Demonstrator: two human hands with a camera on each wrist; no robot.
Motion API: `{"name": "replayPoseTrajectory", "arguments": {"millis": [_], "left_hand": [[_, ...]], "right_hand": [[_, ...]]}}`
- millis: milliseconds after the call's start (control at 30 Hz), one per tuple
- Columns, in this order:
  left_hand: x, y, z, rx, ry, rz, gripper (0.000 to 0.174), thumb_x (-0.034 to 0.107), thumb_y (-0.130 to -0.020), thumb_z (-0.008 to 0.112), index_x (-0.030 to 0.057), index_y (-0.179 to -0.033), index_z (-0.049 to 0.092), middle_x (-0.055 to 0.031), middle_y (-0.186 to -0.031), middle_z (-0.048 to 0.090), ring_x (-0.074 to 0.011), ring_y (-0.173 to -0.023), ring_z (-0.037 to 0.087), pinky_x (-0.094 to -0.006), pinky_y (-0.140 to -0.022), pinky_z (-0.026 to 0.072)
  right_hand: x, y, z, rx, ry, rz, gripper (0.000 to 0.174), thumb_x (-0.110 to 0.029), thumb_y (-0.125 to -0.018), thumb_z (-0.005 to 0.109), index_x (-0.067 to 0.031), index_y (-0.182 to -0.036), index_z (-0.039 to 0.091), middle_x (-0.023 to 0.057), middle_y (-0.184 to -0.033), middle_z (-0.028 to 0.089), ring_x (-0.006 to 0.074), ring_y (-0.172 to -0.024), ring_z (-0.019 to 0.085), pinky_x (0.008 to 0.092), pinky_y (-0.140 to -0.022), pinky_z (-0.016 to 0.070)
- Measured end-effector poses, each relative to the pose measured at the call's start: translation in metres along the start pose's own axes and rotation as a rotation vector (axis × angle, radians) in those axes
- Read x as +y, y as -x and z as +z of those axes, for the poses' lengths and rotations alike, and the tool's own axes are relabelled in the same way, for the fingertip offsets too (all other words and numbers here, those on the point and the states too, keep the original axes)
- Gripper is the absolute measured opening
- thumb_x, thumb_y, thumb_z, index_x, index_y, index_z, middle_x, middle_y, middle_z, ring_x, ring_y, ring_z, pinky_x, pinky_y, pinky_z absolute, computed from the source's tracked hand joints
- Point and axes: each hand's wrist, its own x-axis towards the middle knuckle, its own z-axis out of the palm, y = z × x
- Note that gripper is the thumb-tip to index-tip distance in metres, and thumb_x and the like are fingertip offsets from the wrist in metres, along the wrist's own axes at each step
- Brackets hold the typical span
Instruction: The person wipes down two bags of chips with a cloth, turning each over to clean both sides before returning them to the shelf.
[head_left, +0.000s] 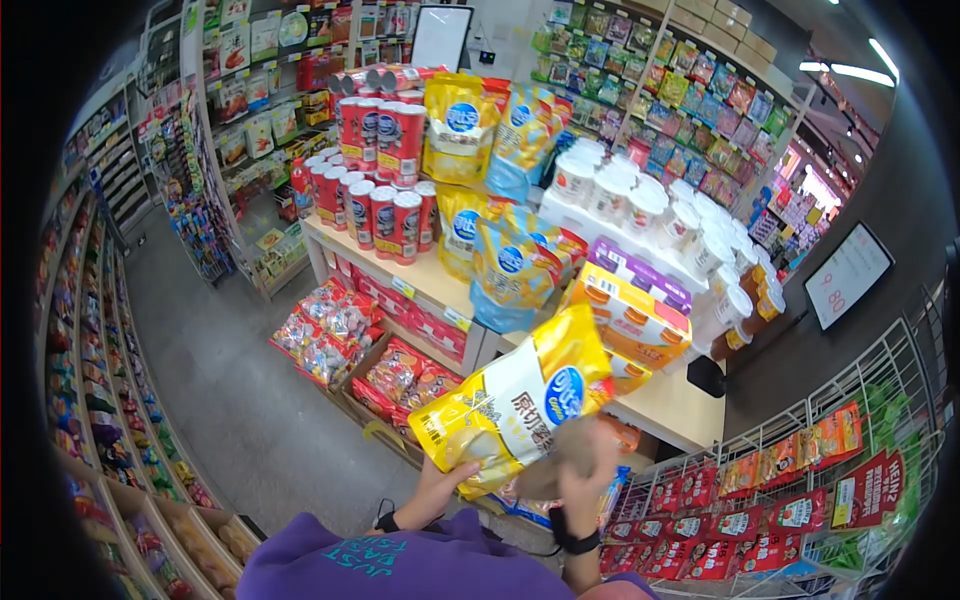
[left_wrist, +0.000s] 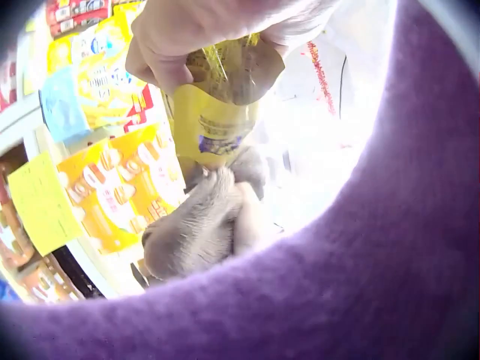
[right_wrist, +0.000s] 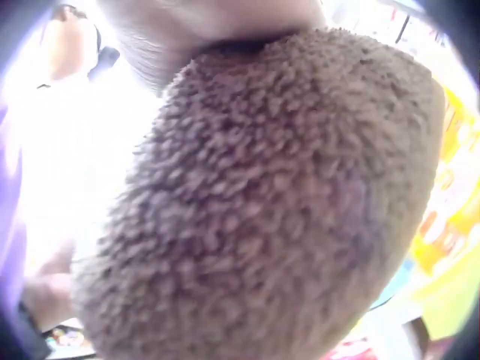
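Note:
A yellow and white bag of potato chips (head_left: 520, 400) is held up, tilted, in front of the body. My left hand (head_left: 450, 483) grips its lower edge, the thumb lying on the front. In the left wrist view the fingers of that hand (left_wrist: 206, 34) curl over the bag's edge (left_wrist: 214, 124). My right hand (head_left: 592, 478) holds a grey-brown fuzzy cloth (head_left: 573, 445) against the bag's lower right side. The cloth (right_wrist: 262, 202) fills most of the right wrist view, bunched below the palm and hiding the fingertips.
Ahead is a display table (head_left: 450, 290) with red chip canisters (head_left: 385, 220), standing chip bags (head_left: 510, 260), orange boxes (head_left: 630, 315) and white-lidded tubs (head_left: 645, 200). A wire rack (head_left: 800, 410) of red packets stands at right. Snack shelves (head_left: 95, 370) line the left.

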Motion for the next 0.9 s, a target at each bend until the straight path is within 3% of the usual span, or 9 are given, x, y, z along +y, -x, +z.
{"name": "replayPoseTrajectory", "arguments": {"millis": [33, 100, 300, 433, 500, 600, 733, 833, 900], "left_hand": [[-0.010, 0.002, 0.013, 0.002, -0.006, -0.011, 0.056, 0.002, -0.077, 0.065, 0.0019, -0.125, 0.036, -0.0086, -0.120, 0.048, -0.0178, -0.110, 0.048, -0.0317, -0.092, 0.0413], [-0.027, 0.004, 0.037, -0.023, 0.022, -0.061, 0.055, 0.004, -0.078, 0.064, 0.0019, -0.125, 0.038, -0.0077, -0.119, 0.049, -0.0168, -0.110, 0.047, -0.0315, -0.093, 0.0399], [-0.044, -0.014, 0.080, 0.111, 0.125, -0.190, 0.050, 0.006, -0.082, 0.058, 0.0047, -0.127, 0.036, -0.0075, -0.119, 0.049, -0.0181, -0.109, 0.049, -0.0322, -0.091, 0.0416], [-0.049, -0.014, 0.089, 0.022, 0.250, -0.268, 0.049, 0.007, -0.083, 0.058, 0.0064, -0.127, 0.036, -0.0087, -0.119, 0.049, -0.0214, -0.109, 0.051, -0.0361, -0.092, 0.0427], [-0.052, -0.011, 0.087, 0.015, 0.219, -0.308, 0.048, 0.006, -0.083, 0.058, 0.0053, -0.126, 0.036, -0.0092, -0.119, 0.049, -0.0224, -0.109, 0.051, -0.0373, -0.093, 0.0425], [-0.055, -0.009, 0.086, -0.042, 0.102, -0.274, 0.048, 0.006, -0.082, 0.058, 0.0026, -0.125, 0.037, -0.0101, -0.119, 0.049, -0.0222, -0.109, 0.050, -0.0370, -0.093, 0.0420], [-0.064, -0.022, 0.088, 0.037, 0.104, -0.211, 0.050, 0.009, -0.082, 0.059, 0.0024, -0.126, 0.037, -0.0103, -0.119, 0.049, -0.0217, -0.110, 0.050, -0.0366, -0.095, 0.0401], [-0.061, -0.023, 0.087, 0.013, 0.081, -0.216, 0.050, 0.010, -0.081, 0.059, 0.0021, -0.126, 0.038, -0.0105, -0.119, 0.050, -0.0218, -0.110, 0.050, -0.0359, -0.095, 0.0396], [-0.062, -0.020, 0.084, 0.038, 0.067, -0.238, 0.049, 0.010, -0.081, 0.060, 0.0015, -0.125, 0.039, -0.0109, -0.119, 0.050, -0.0221, -0.110, 0.050, -0.0369, -0.095, 0.0405]], "right_hand": [[0.017, -0.014, -0.016, 0.150, 0.104, 0.048, 0.048, -0.002, -0.055, 0.059, -0.0041, -0.104, 0.056, 0.0146, -0.109, 0.055, 0.0320, -0.106, 0.049, 0.0413, -0.092, 0.0373], [0.023, -0.020, -0.039, 0.164, 0.240, 0.002, 0.052, -0.003, -0.054, 0.061, -0.0041, -0.106, 0.054, 0.0152, -0.112, 0.054, 0.0317, -0.106, 0.049, 0.0408, -0.091, 0.0376], [0.011, 0.020, -0.057, -0.438, 0.036, -0.340, 0.043, -0.014, -0.055, 0.064, -0.0062, -0.098, 0.061, 0.0141, -0.104, 0.059, 0.0330, -0.099, 0.053, 0.0428, -0.087, 0.0401], [0.054, -0.037, -0.087, -0.037, 0.092, -0.271, 0.047, -0.013, -0.059, 0.061, -0.0049, -0.105, 0.058, 0.0154, -0.108, 0.056, 0.0324, -0.102, 0.052, 0.0412, -0.089, 0.0399], [0.066, -0.057, -0.097, 0.155, 0.156, -0.076, 0.050, -0.003, -0.057, 0.060, -0.0046, -0.106, 0.056, 0.0158, -0.112, 0.054, 0.0333, -0.102, 0.051, 0.0411, -0.090, 0.0389], [0.058, -0.055, -0.103, 0.172, 0.215, -0.065, 0.054, 0.004, -0.054, 0.060, -0.0048, -0.107, 0.056, 0.0159, -0.114, 0.052, 0.0334, -0.103, 0.050, 0.0411, -0.091, 0.0385], [0.038, -0.009, -0.081, -0.261, 0.025, -0.259, 0.053, -0.010, -0.051, 0.067, -0.0091, -0.104, 0.060, 0.0119, -0.108, 0.056, 0.0320, -0.093, 0.054, 0.0406, -0.080, 0.0433], [0.045, -0.003, -0.084, -0.324, 0.085, -0.362, 0.052, -0.013, -0.052, 0.067, -0.0097, -0.103, 0.060, 0.0116, -0.108, 0.056, 0.0319, -0.094, 0.054, 0.0406, -0.080, 0.0437], [0.059, -0.029, -0.097, -0.155, 0.077, -0.235, 0.051, -0.011, -0.054, 0.064, -0.0084, -0.104, 0.059, 0.0125, -0.107, 0.056, 0.0319, -0.098, 0.053, 0.0401, -0.083, 0.0432]]}}
